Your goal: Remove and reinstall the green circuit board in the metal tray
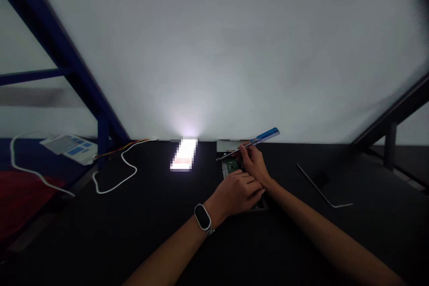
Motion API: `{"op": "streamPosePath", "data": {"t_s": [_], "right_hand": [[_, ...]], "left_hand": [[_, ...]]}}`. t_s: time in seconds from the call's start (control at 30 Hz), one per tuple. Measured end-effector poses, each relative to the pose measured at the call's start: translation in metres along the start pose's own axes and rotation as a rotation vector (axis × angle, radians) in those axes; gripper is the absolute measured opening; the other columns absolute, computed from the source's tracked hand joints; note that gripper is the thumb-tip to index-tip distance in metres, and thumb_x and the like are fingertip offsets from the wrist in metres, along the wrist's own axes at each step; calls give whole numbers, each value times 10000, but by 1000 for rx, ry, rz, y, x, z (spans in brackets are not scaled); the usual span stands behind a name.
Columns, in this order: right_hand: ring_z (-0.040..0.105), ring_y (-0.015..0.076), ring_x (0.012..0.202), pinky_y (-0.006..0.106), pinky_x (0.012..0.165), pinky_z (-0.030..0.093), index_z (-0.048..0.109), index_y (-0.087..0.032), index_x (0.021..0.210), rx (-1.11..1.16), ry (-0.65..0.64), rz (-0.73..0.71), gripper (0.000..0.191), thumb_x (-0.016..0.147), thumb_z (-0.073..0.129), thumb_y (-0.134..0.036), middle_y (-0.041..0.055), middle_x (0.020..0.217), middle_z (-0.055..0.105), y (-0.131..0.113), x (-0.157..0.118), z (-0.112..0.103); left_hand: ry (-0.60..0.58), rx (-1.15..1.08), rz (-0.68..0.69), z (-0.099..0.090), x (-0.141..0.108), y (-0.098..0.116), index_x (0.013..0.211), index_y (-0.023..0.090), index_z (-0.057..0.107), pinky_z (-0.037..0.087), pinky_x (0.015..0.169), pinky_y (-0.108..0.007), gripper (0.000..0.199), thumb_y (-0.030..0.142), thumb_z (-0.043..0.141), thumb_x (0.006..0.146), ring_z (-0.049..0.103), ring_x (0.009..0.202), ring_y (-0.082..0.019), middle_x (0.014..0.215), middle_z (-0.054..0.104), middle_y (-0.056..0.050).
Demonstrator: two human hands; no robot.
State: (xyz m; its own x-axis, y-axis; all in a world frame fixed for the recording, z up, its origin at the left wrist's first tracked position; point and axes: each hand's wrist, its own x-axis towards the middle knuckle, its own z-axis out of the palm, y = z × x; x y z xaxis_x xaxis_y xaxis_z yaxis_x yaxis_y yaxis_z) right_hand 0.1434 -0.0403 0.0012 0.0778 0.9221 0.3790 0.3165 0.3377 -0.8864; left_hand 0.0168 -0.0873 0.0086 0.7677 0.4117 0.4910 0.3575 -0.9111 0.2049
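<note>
On the black table lies a metal-framed device with a green circuit board. My left hand, with a watch on its wrist, rests over the near part of the device, its fingers bent together; anything under them is hidden. Just beyond it, my right hand holds a screwdriver by its shaft. The blue handle points up to the right, and the tip slants down over the device's far left edge. Whether the tip touches anything is too small to tell.
Left of the device is a bright, pixelated rectangle. A white cable curls farther left, near a white and blue card. A bent metal rod lies at the right. Behind stands a pale wall, with blue frame bars at left.
</note>
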Motion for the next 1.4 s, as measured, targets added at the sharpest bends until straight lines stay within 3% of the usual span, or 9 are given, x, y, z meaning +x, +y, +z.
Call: {"op": "streamPosePath", "data": {"t_s": [0.2,0.33,0.5,0.67,0.83,1.4], "right_hand": [[632,204,622,318,581,493,591,-210,891,-43,-5,25,458,923,396,-623,67,763,709,0,0,-1],[641,202,645,316,612,508,587,-204,853,-8,36,15,441,921,423,-608,68,749,707,6,0,-3],[578,169,529,281,488,471,578,-199,901,71,65,46,420,908,459,-601,54,728,690,12,-4,-7],[511,132,460,254,422,415,567,-188,886,113,98,67,447,900,461,-622,64,768,705,12,-6,-7],[493,128,441,251,407,384,563,-187,830,107,129,80,495,878,451,-667,64,737,701,11,-6,-7],[476,126,447,251,410,369,579,-181,848,112,135,63,464,904,454,-624,61,733,693,8,-10,-7]], "left_hand": [[12,-10,-10,1,0,0,845,176,670,477,779,-341,276,273,446,972,648,799,-169,811,703,-43],[88,-55,-70,-5,-1,-9,865,188,673,490,808,-367,244,274,466,961,638,830,-174,846,698,-46],[266,-126,-344,-19,-11,-46,966,200,656,515,835,-359,110,217,579,889,603,938,-188,983,648,-52],[291,-126,-525,-18,-29,-83,1006,215,648,527,824,-385,179,224,656,828,577,979,-216,995,601,-46],[245,-156,-539,-11,-37,-96,987,209,662,515,831,-389,169,219,671,819,574,963,-215,994,607,-42],[253,-138,-571,-6,-39,-103,884,204,695,498,781,-362,67,213,640,847,591,886,-206,908,643,-36]]}}
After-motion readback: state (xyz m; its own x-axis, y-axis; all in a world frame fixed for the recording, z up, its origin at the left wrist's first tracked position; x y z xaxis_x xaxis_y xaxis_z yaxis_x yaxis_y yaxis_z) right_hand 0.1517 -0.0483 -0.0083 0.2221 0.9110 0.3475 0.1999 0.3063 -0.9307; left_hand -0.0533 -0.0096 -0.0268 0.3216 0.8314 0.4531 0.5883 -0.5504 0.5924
